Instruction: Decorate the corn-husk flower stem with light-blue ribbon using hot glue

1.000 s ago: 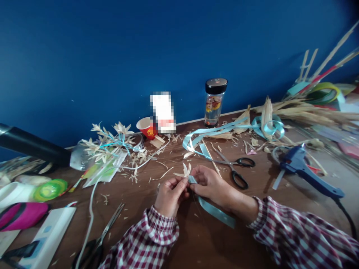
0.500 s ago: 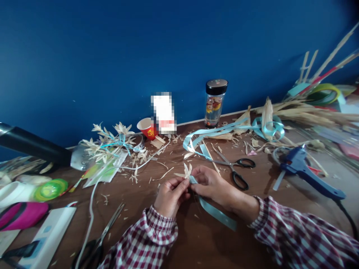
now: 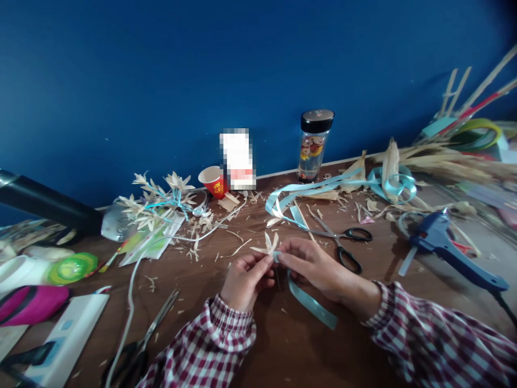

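Observation:
Between the fingertips of my left hand [image 3: 247, 277] is the base of a small pale flower of dried husk [image 3: 270, 245], its petals pointing up and to the left. My right hand [image 3: 315, 267] is closed in a pinch on a light blue satin ribbon [image 3: 311, 304] beside the flower's base. The ribbon's loose end hangs below that hand and slants down to the right. Part of it is hidden behind the fingers. Just beyond the right hand lie scissors [image 3: 341, 235] with black handles, blades spread.
A hot glue gun [image 3: 452, 245] lies right. Behind are a curled blue ribbon [image 3: 319, 186], a drink bottle [image 3: 315, 145], a red paper cup [image 3: 214, 182] and finished husk flowers [image 3: 161, 202]. Left are more scissors [image 3: 141, 342], a white cable [image 3: 131, 302] and a power strip [image 3: 75, 339].
My right fingers have shifted slightly at the flower's base, and the ribbon there looks more tightly drawn in. The loose ribbon end has moved a little left. The camera view has shifted slightly.

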The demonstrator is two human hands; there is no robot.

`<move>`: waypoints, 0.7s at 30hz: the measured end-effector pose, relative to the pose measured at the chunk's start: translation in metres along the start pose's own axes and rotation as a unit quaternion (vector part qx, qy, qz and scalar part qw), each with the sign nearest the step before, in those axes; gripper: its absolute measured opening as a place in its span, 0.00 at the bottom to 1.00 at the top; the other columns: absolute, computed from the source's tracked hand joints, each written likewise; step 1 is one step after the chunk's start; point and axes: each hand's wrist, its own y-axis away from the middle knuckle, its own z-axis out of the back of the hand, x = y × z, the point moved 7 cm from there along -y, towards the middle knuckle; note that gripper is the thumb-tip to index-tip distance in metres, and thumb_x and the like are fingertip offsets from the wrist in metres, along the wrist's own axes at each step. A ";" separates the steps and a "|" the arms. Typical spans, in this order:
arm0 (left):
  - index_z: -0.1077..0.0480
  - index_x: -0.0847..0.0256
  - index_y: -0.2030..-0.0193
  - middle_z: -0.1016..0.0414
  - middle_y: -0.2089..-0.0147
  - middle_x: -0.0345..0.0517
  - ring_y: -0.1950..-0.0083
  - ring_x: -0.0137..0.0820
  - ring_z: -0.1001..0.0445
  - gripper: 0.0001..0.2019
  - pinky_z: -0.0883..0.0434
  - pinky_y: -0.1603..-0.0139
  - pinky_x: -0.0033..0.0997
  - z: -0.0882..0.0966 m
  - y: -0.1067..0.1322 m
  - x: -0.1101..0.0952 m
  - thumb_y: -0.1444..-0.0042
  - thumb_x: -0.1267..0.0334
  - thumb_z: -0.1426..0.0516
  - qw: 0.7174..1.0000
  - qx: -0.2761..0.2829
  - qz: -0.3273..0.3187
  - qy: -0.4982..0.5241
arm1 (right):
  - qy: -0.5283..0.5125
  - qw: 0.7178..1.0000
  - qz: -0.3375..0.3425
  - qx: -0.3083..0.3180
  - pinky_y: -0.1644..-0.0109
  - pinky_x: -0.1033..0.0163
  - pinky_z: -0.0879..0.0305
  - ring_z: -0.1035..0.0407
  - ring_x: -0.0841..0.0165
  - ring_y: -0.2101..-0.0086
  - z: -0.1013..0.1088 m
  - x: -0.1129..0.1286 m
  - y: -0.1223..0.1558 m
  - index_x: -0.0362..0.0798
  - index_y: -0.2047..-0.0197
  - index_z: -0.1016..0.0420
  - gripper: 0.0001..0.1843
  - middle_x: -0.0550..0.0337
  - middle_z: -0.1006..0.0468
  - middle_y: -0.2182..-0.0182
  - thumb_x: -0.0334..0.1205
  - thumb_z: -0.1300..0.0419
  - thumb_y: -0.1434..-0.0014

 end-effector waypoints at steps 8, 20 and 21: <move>0.24 0.65 0.72 0.30 0.80 0.39 0.80 0.20 0.36 0.12 0.40 0.82 0.17 0.001 -0.006 0.003 0.58 0.56 0.35 0.994 0.052 -0.049 -0.080 | 0.003 1.000 0.003 0.014 0.80 0.70 0.52 0.46 0.78 0.81 -0.003 0.003 0.001 0.46 0.71 0.32 0.10 0.68 0.36 0.79 0.45 0.41 0.46; 0.26 0.65 0.75 0.32 0.81 0.36 0.79 0.20 0.35 0.14 0.35 0.79 0.17 -0.006 0.000 0.006 0.64 0.57 0.32 0.999 0.020 -0.028 0.009 | 0.003 1.000 0.007 -0.005 0.81 0.71 0.53 0.47 0.79 0.82 -0.001 0.003 0.001 0.47 0.70 0.32 0.09 0.67 0.35 0.80 0.44 0.41 0.47; 0.26 0.65 0.75 0.31 0.81 0.36 0.78 0.20 0.34 0.15 0.34 0.79 0.17 -0.006 0.001 0.007 0.66 0.57 0.31 0.999 0.015 -0.008 0.029 | -0.006 1.000 0.004 -0.005 0.82 0.71 0.55 0.48 0.79 0.83 -0.001 0.003 0.000 0.46 0.70 0.32 0.10 0.68 0.35 0.81 0.44 0.41 0.46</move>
